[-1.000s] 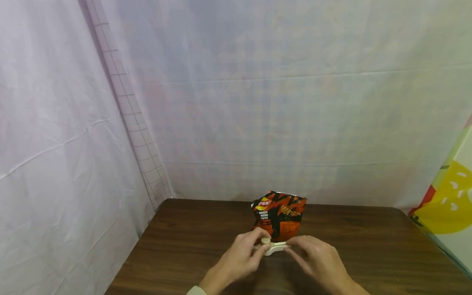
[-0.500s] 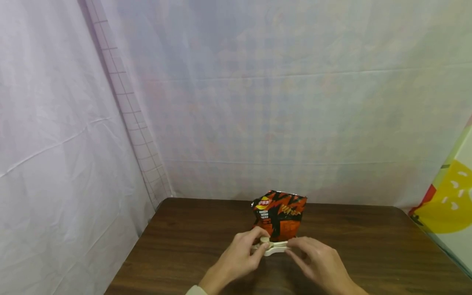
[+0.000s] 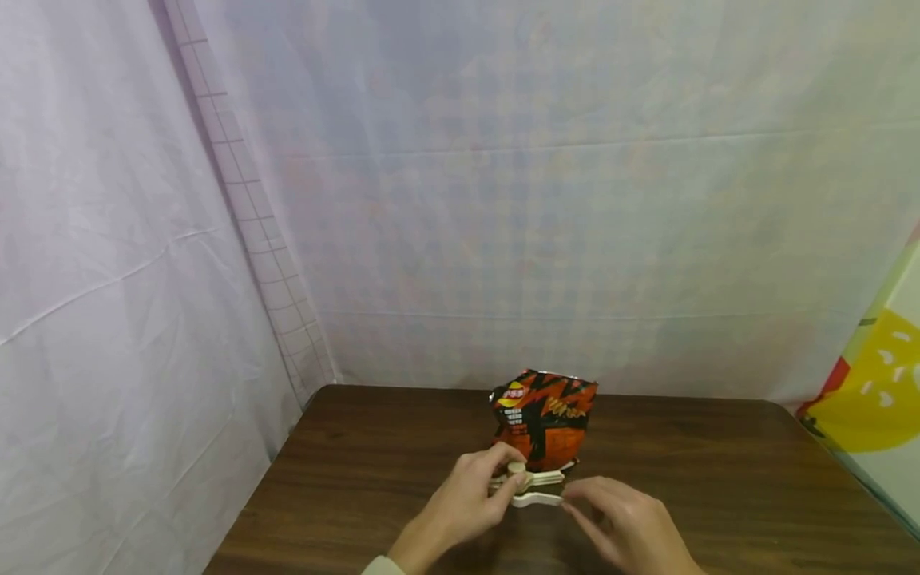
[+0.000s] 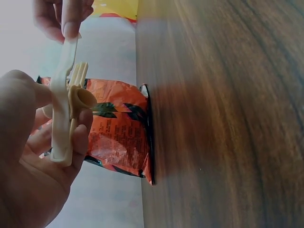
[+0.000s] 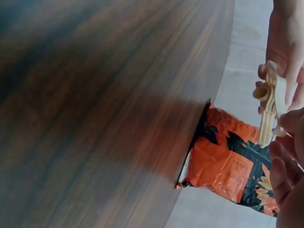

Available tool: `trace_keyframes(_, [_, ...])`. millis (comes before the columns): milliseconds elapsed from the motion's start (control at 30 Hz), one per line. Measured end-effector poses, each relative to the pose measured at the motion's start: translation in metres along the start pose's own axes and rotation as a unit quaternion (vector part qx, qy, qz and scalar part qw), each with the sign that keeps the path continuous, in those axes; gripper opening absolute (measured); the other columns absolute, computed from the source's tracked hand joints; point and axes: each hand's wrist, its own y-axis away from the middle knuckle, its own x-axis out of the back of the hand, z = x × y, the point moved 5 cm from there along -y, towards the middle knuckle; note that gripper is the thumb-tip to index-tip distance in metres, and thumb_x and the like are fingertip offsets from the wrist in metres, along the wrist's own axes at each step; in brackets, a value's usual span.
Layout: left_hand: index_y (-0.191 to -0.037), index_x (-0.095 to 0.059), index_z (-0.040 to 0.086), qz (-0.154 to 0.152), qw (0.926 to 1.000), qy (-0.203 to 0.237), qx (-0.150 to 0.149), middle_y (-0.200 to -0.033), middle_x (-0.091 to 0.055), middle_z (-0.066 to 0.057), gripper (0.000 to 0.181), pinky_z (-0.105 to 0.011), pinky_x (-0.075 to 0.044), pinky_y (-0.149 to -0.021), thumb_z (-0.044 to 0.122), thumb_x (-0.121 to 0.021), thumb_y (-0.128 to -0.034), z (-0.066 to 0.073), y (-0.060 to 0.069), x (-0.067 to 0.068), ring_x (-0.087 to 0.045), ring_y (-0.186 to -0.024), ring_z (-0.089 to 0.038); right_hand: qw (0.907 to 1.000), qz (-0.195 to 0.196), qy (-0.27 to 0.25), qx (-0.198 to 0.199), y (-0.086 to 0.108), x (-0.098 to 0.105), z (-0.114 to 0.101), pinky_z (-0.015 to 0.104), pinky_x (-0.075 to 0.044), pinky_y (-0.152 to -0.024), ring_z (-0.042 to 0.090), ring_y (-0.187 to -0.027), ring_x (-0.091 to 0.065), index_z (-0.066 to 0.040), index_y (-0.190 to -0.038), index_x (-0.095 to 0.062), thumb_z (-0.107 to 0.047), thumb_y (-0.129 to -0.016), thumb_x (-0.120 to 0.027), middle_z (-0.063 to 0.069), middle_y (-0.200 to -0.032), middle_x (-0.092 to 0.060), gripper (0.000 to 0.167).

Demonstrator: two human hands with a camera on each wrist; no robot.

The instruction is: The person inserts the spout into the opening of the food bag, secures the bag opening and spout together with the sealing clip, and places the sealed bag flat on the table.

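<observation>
Between thumb and fingers, my left hand (image 3: pixel 467 491) holds a cream plastic bag clip with a round spout (image 3: pixel 545 477), above the table near the standing snack bag. A pale curved arm of the clip (image 3: pixel 537 500) lies apart from the rest at its right end. Thumb and fingertips of my right hand (image 3: pixel 632 523) pinch the end of that arm, which is plain in the left wrist view, where the arm (image 4: pixel 61 104) runs alongside the spout (image 4: pixel 85 98). The left fingers hide the clip's left end in the head view.
Behind the hands, an orange and black snack bag (image 3: pixel 553 423) stands on the dark wood table (image 3: pixel 388 431). White cloth (image 3: pixel 503 200) hangs behind and on the left. A yellow and red patterned panel (image 3: pixel 870 391) stands at the right edge.
My right hand has drawn slightly toward the front, and the pale arm has swung away from the rest of the clip, widening the gap. My left hand stays nearly still.
</observation>
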Motion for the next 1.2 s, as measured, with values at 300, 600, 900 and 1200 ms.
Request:
trace_keyframes(300, [-0.118, -0.073, 0.019, -0.005, 0.9996, 0.008, 0.027, -0.104, -0.077, 0.009, 0.013, -0.012, -0.056, -0.082, 0.025, -0.069, -0.1077, -0.001, 0.0, -0.003, -0.067, -0.093, 0.005, 0.9994, 0.005, -0.034, 0.009, 0.006, 0.002, -0.007, 0.007, -0.051, -0.064, -0.005, -0.077, -0.067, -0.027, -0.102, -0.078, -0.049, -0.109, -0.058, -0.016, -0.095, -0.077, 0.03])
trace_keyframes(600, [-0.117, -0.072, 0.018, -0.007, 0.9998, 0.016, -0.005, -0.103, -0.079, 0.008, 0.012, -0.018, -0.062, -0.087, 0.023, -0.07, -0.1069, 0.004, 0.0, -0.005, -0.069, -0.095, 0.004, 0.998, 0.027, -0.036, 0.045, -0.002, 0.0, -0.01, 0.015, -0.05, -0.077, -0.003, -0.088, -0.063, -0.031, -0.102, -0.079, -0.049, -0.109, -0.06, -0.024, -0.098, -0.073, 0.027])
trace_keyframes(900, [-0.118, -0.073, 0.018, -0.017, 0.9998, 0.009, -0.007, -0.106, -0.08, 0.006, 0.014, -0.017, -0.062, -0.087, 0.024, -0.073, -0.1052, 0.003, 0.001, -0.008, -0.071, -0.098, 0.003, 0.9977, -0.015, -0.009, 0.065, -0.004, -0.009, -0.017, 0.017, -0.032, -0.078, -0.003, -0.085, -0.056, -0.03, -0.102, -0.083, -0.054, -0.111, -0.051, -0.026, -0.087, -0.071, 0.041])
trace_keyframes(1200, [-0.118, -0.075, 0.016, -0.01, 0.9999, -0.004, 0.003, -0.109, -0.081, 0.005, 0.019, -0.015, -0.061, -0.083, 0.026, -0.077, -0.1022, -0.001, 0.005, -0.008, -0.074, -0.099, -0.002, 0.9943, -0.017, -0.006, 0.105, 0.002, -0.019, -0.024, 0.019, -0.032, -0.075, -0.002, -0.082, -0.056, -0.032, -0.095, -0.082, -0.052, -0.111, -0.052, -0.025, -0.083, -0.069, 0.04])
